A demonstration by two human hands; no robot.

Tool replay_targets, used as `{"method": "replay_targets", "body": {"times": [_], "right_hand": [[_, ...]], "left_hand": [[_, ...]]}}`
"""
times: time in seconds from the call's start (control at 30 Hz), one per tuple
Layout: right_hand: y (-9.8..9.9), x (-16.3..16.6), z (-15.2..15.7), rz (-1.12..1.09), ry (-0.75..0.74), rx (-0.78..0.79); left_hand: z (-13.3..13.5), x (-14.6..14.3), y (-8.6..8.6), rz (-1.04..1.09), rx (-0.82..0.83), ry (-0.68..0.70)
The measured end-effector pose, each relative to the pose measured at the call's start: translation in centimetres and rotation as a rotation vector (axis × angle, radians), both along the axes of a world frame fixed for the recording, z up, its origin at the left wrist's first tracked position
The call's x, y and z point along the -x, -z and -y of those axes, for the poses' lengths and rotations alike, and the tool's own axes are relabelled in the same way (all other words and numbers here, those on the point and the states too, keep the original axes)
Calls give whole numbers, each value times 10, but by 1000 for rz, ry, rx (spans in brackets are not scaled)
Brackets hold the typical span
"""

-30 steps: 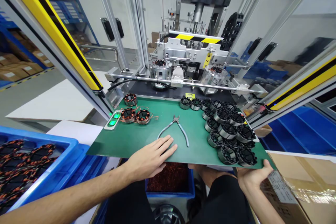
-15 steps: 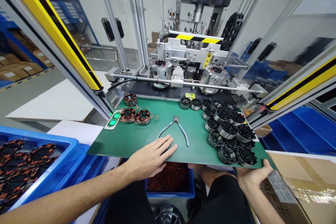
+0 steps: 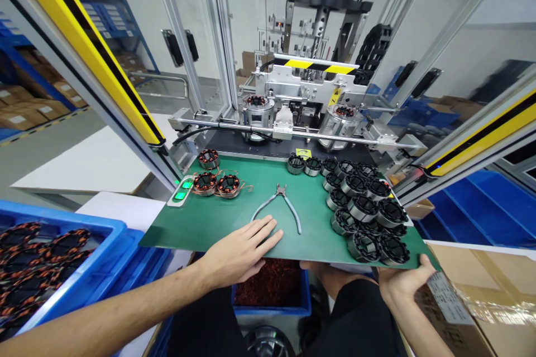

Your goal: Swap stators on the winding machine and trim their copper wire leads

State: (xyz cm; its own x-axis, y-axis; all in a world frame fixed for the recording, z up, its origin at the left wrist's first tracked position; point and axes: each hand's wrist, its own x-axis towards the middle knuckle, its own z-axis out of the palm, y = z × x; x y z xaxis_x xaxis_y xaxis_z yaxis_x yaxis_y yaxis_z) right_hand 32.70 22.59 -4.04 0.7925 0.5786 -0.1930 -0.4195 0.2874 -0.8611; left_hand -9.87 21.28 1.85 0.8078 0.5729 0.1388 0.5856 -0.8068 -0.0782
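Observation:
My left hand point(image 3: 240, 250) lies flat, fingers stretched out, on the near edge of the green mat point(image 3: 209, 217), just short of the grey-handled cutters point(image 3: 277, 205). My right hand point(image 3: 405, 282) curls round the mat's near right corner, thumb on top. Three copper-wound stators point(image 3: 215, 183) sit at the mat's far left. Several unwound black-and-silver stator cores point(image 3: 363, 206) crowd the right side.
A winding machine point(image 3: 301, 106) with two fixtures stands behind the mat, between yellow-striped light-curtain posts. Lit green buttons point(image 3: 182, 189) sit at the mat's left edge. A blue bin of wound stators point(image 3: 37, 268) is at left, a bin of copper scrap point(image 3: 272, 284) below, a cardboard box point(image 3: 481, 301) at right.

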Motion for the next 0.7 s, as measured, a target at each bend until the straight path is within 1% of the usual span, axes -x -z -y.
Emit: {"method": "replay_targets", "body": {"times": [0.3,0.5,0.7], "right_hand": [[-3,4,0,25,-4,-13],[1,0,0,21,8,-27],[7,-4,-1,7,-13,-46]], "left_hand": [[0,-1,0,-5,13,-5],[0,0,1,1,3,-3],[-1,-1,0,10,1,-1]]}}
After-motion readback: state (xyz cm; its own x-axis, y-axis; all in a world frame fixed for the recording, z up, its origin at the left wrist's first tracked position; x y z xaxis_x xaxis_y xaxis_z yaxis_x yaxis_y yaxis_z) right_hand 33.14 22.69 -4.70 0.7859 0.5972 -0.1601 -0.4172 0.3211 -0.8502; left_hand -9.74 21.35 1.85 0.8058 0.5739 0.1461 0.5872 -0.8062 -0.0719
